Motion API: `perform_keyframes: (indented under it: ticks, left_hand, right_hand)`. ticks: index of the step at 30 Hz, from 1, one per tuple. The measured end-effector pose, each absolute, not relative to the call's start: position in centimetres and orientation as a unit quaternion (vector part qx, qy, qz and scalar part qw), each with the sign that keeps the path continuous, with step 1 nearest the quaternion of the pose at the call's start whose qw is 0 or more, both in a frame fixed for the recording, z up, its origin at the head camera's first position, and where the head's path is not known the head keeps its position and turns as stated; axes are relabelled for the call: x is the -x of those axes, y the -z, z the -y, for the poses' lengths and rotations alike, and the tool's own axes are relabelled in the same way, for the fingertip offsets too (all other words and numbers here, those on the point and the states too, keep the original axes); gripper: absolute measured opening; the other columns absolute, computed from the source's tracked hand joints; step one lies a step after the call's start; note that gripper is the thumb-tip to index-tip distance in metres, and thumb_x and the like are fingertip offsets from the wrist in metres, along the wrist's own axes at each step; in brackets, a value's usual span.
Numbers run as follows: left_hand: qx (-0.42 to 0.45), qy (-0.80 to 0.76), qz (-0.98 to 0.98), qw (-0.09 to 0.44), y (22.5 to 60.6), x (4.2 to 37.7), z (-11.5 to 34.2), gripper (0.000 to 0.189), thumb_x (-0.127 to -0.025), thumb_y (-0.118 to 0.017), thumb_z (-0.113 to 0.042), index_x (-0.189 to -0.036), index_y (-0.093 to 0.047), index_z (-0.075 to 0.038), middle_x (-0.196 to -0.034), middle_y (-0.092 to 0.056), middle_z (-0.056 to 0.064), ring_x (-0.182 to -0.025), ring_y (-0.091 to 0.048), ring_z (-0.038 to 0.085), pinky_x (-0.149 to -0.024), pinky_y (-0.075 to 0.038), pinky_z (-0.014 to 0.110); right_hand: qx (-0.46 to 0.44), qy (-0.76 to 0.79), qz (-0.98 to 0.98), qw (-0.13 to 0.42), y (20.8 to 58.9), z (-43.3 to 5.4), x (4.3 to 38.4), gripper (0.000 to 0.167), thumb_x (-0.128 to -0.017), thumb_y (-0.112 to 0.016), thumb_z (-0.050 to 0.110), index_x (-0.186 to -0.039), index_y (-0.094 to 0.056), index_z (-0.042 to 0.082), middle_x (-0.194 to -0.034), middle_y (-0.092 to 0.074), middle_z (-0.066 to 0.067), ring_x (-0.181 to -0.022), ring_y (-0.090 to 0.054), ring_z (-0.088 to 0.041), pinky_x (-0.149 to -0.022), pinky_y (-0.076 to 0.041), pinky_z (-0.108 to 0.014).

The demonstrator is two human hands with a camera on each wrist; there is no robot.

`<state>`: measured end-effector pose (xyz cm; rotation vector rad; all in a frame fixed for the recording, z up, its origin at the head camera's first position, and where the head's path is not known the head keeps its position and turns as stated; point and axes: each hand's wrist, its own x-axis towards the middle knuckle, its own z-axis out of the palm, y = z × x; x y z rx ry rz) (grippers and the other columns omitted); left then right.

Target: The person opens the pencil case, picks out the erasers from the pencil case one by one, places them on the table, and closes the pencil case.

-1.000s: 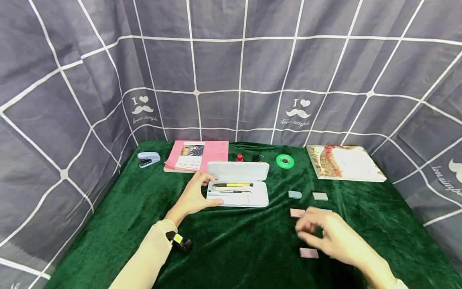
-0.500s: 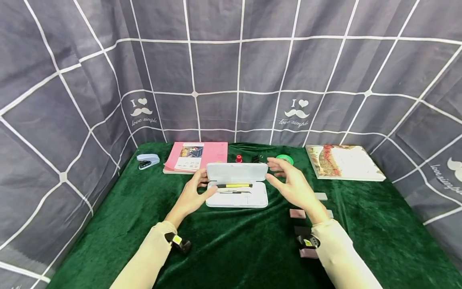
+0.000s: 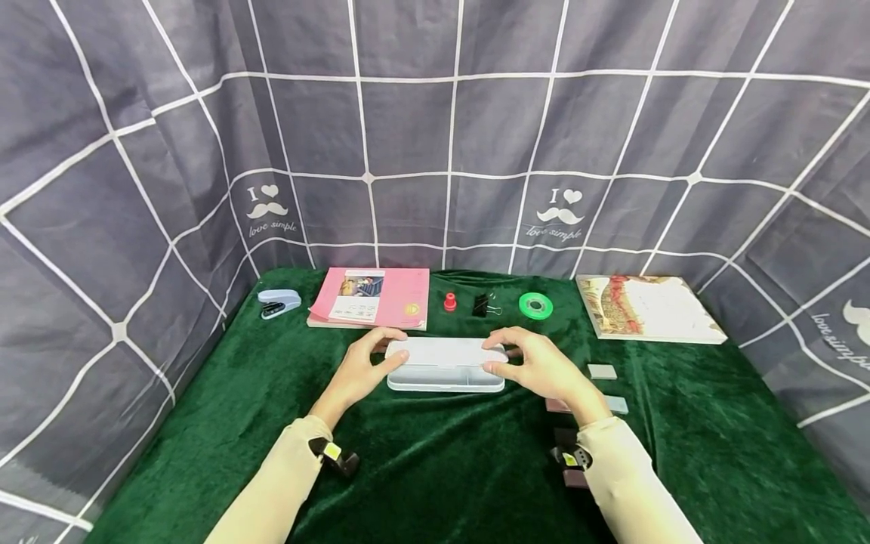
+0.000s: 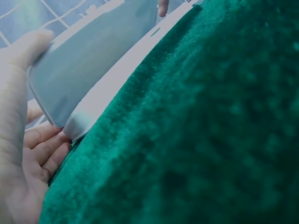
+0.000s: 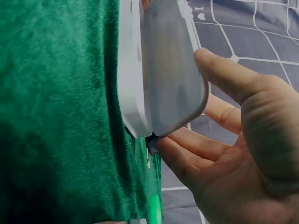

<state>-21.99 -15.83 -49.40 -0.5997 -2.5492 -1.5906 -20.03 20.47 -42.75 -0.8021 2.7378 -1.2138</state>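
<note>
A white pencil case point(image 3: 445, 381) lies on the green cloth, its lid point(image 3: 445, 352) swung partway down over the tray. My left hand point(image 3: 362, 370) holds the lid's left end. In the left wrist view the thumb point(image 4: 35, 46) presses the lid's edge while the fingers curl by the hinge corner. At the other end, my right hand point(image 3: 540, 366) grips the lid, thumb point(image 5: 224, 70) on its upper edge and fingers behind it. The pens inside are hidden by the lid.
Behind the case are a pink notebook point(image 3: 408, 291), red stopper-shaped piece point(image 3: 450, 302), black binder clip point(image 3: 481, 306) and green tape roll point(image 3: 536, 305). A blue stapler point(image 3: 279, 303) stands left, a book point(image 3: 659, 310) right. Several small blocks, including a grey one point(image 3: 602, 371), lie by the right forearm.
My right hand has come from the small blocks to the lid's right end. The lid has tipped forward and down, hiding the pens. My left hand has shifted from the case's side onto the lid.
</note>
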Motion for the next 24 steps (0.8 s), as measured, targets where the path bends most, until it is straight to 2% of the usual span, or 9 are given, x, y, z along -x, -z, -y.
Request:
perform_keyframes:
  ticks: [3, 6, 11, 15, 24]
  left_hand:
    - [0.215, 0.507, 0.834, 0.044, 49.4, 21.9, 16.0, 0.040, -0.100, -0.086, -0.027, -0.138, -0.073, -0.021, -0.139, -0.071, 0.000, -0.130, -0.065, 0.025, -0.116, -0.050, 0.056]
    - [0.234, 0.493, 0.837, 0.047, 49.5, 22.0, 16.2, 0.048, -0.094, -0.092, -0.029, -0.139, -0.074, -0.024, -0.141, -0.071, -0.003, -0.129, -0.065, 0.024, -0.115, -0.050, 0.055]
    - [0.244, 0.488, 0.837, 0.039, 49.6, 22.1, 16.3, 0.057, -0.088, -0.097, -0.030, -0.140, -0.075, -0.024, -0.141, -0.071, -0.004, -0.125, -0.064, 0.022, -0.112, -0.051, 0.053]
    - [0.244, 0.486, 0.839, 0.029, 49.6, 21.9, 16.2, 0.059, -0.087, -0.098, -0.032, -0.141, -0.075, -0.024, -0.141, -0.070, -0.004, -0.126, -0.063, 0.022, -0.113, -0.050, 0.053]
    - [0.257, 0.459, 0.850, 0.029, 49.3, 21.7, 16.0, 0.062, -0.088, -0.098, -0.033, -0.143, -0.074, -0.022, -0.142, -0.068, 0.000, -0.126, -0.063, 0.023, -0.110, -0.051, 0.053]
  right_hand:
    - [0.258, 0.393, -0.882, 0.034, 42.9, -20.5, 20.0, 0.031, -0.101, -0.086, 0.025, -0.128, -0.075, 0.014, -0.152, -0.065, -0.019, -0.133, -0.069, -0.036, -0.111, -0.056, -0.055]
    - [0.254, 0.387, -0.885, 0.043, 43.1, -20.3, 20.0, 0.035, -0.098, -0.089, 0.024, -0.129, -0.074, 0.013, -0.153, -0.065, -0.018, -0.132, -0.070, -0.037, -0.111, -0.055, -0.056]
    - [0.247, 0.366, -0.896, 0.043, 43.4, -20.2, 20.0, 0.054, -0.095, -0.092, 0.024, -0.142, -0.070, 0.009, -0.146, -0.069, -0.013, -0.127, -0.071, -0.037, -0.107, -0.057, -0.057]
    - [0.243, 0.355, -0.902, 0.039, 43.8, -20.3, 19.9, 0.063, -0.095, -0.093, 0.025, -0.148, -0.067, 0.005, -0.147, -0.068, -0.016, -0.123, -0.073, -0.037, -0.104, -0.059, -0.055]
    - [0.256, 0.316, -0.913, 0.020, 43.7, -20.1, 19.4, 0.062, -0.092, -0.095, 0.023, -0.145, -0.067, 0.002, -0.143, -0.068, -0.018, -0.123, -0.071, -0.038, -0.103, -0.058, -0.056]
